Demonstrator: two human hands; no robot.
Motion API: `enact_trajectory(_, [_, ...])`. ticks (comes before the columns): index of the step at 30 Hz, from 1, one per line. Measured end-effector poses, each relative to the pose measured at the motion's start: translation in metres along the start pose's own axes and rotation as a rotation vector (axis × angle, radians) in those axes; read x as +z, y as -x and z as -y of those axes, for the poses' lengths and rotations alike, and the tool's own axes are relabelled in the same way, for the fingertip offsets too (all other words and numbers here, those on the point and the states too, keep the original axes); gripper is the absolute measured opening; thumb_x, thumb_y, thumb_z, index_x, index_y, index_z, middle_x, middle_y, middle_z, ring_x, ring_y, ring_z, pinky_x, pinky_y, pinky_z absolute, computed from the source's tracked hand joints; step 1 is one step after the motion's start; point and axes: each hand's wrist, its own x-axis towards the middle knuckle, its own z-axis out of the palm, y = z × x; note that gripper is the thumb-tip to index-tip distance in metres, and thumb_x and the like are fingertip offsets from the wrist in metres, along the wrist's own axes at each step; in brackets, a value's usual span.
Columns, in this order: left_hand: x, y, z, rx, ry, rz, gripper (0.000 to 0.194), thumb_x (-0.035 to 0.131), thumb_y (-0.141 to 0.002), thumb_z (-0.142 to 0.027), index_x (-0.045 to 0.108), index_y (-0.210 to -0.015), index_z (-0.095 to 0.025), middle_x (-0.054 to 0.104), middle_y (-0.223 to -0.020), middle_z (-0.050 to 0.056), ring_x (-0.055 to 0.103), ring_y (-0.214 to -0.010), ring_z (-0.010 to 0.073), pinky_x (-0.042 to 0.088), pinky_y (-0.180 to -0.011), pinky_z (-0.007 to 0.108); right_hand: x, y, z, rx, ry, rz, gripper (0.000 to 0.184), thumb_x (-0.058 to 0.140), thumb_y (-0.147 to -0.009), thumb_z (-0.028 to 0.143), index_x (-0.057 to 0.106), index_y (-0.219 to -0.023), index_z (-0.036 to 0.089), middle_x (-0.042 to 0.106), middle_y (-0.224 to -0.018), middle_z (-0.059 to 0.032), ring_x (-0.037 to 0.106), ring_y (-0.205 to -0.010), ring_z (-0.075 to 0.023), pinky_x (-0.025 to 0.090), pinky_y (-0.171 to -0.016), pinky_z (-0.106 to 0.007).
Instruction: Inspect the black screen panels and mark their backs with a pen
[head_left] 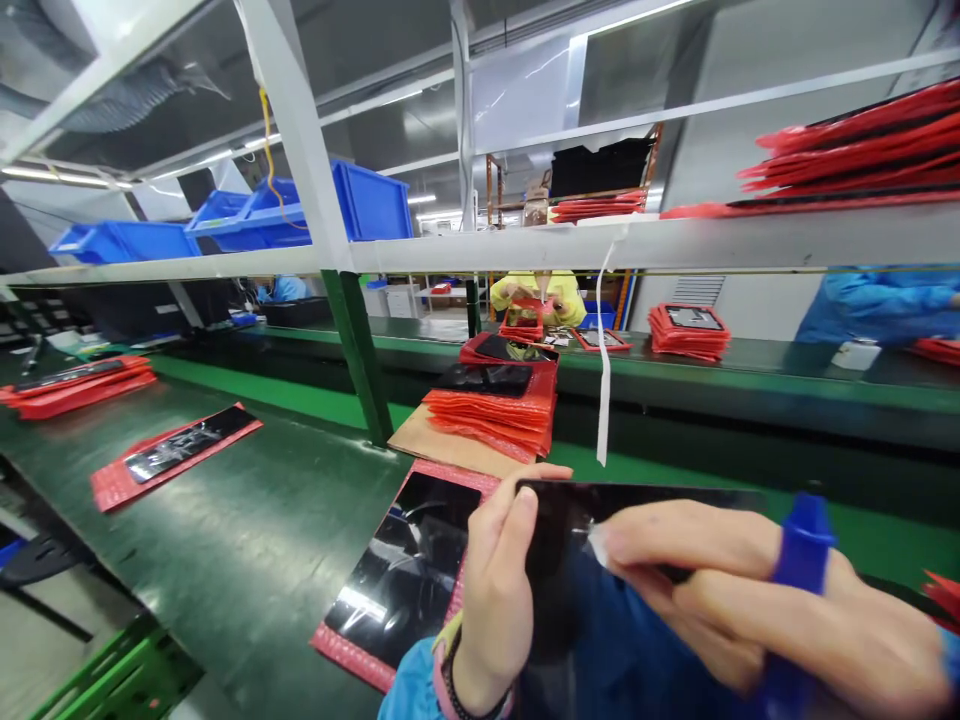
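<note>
A smooth, dark-green desk (277,530) with a soft sheen forms the work surface. On it, a flat tan cardboard sheet (420,440) supports a pile of crinkled red bubble-wrap sleeves (491,420). Nearer, a glossy black rectangular panel (409,565) lies flat on textured pink-red bubble wrap (345,650). Just right of it, a second thin, straight-edged, reflective black panel (556,600) is raised in front of the camera. The left hand (499,575) grasps its upper left corner, thumb on the glossy face. The right hand (847,630) pinches a small, soft-looking white piece (598,545) at that face. The same hand also carries an elongated blue plastic object (808,535) between the fingers; its type is unclear.
</note>
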Motion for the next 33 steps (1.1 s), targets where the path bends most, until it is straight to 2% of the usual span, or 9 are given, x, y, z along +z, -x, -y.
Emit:
enact_trajectory(2, [0.002,0.0,-0.001,-0.003,0.038,0.031,0.031,0.043,-0.094,-0.03,0.069,-0.106,-0.019,0.069,-0.108,0.005,0.059,-0.106,0.0211,0.043,-0.093,0.03,0.002,-0.01,-0.005,-0.089,0.03,0.093,0.027,0.056,-0.082,0.01,0.064,-0.101,0.028,0.074,-0.1,-0.004,0.07,-0.089,-0.0201,0.058,-0.076,-0.028])
enact_trajectory(5, [0.004,0.0,-0.004,-0.017,0.135,0.075,0.033,0.039,-0.093,-0.028,0.068,-0.104,-0.016,0.069,-0.106,0.008,0.06,-0.102,0.0233,0.043,-0.09,0.032,0.002,-0.017,-0.012,-0.114,0.057,0.127,0.036,0.057,-0.074,0.0,0.062,-0.1,0.023,0.072,-0.103,-0.0068,0.07,-0.091,-0.0218,0.058,-0.076,-0.029])
enact_trajectory(9, [0.003,0.003,-0.005,0.019,0.234,0.125,0.038,0.031,-0.093,-0.026,0.066,-0.104,-0.013,0.068,-0.105,0.01,0.061,-0.095,0.0242,0.045,-0.083,0.034,0.006,-0.024,-0.013,-0.118,0.046,0.202,0.035,0.055,-0.078,0.002,0.059,-0.104,0.025,0.07,-0.104,-0.0071,0.069,-0.086,-0.0199,0.058,-0.068,-0.026])
enact_trajectory(12, [0.004,0.005,-0.001,0.047,0.283,0.121,0.039,0.029,-0.095,-0.025,0.065,-0.106,-0.014,0.069,-0.106,0.008,0.06,-0.1,0.0235,0.044,-0.085,0.032,0.013,-0.035,-0.009,-0.169,0.041,0.27,0.027,0.051,-0.082,0.002,0.057,-0.098,0.022,0.07,-0.099,-0.0066,0.067,-0.087,-0.0184,0.056,-0.073,-0.025])
enact_trajectory(15, [0.006,0.005,0.006,0.072,0.353,0.068,0.039,0.03,-0.097,-0.026,0.066,-0.108,-0.018,0.069,-0.108,0.004,0.058,-0.106,0.0211,0.044,-0.087,0.029,0.018,-0.044,-0.007,-0.221,0.108,0.264,0.021,0.055,-0.08,0.0,0.057,-0.092,0.018,0.069,-0.094,-0.0058,0.064,-0.09,-0.0178,0.054,-0.08,-0.025])
enact_trajectory(22, [0.007,0.005,0.012,0.093,0.351,0.006,0.038,0.032,-0.096,-0.028,0.066,-0.109,-0.016,0.069,-0.111,0.005,0.058,-0.109,0.0226,0.043,-0.091,0.031,0.022,-0.049,-0.008,-0.286,0.186,0.238,0.013,0.054,-0.085,0.003,0.059,-0.089,0.015,0.069,-0.091,-0.0067,0.061,-0.088,-0.0158,0.052,-0.079,-0.025])
enact_trajectory(26, [0.006,0.006,0.01,0.1,0.315,0.01,0.04,0.03,-0.097,-0.03,0.065,-0.112,-0.016,0.068,-0.113,0.007,0.057,-0.11,0.0235,0.044,-0.089,0.031,0.025,-0.057,-0.004,-0.308,0.193,0.248,0.017,0.046,-0.091,0.008,0.062,-0.087,0.013,0.071,-0.089,-0.0085,0.063,-0.091,-0.0162,0.052,-0.082,-0.024])
enact_trajectory(33, [0.007,0.005,0.008,0.112,0.333,0.034,0.039,0.03,-0.097,-0.029,0.066,-0.111,-0.019,0.068,-0.111,0.004,0.058,-0.108,0.022,0.044,-0.089,0.03,0.026,-0.058,-0.002,-0.319,0.207,0.248,0.019,0.047,-0.093,0.011,0.064,-0.087,0.013,0.072,-0.086,-0.0091,0.064,-0.092,-0.0166,0.053,-0.085,-0.024])
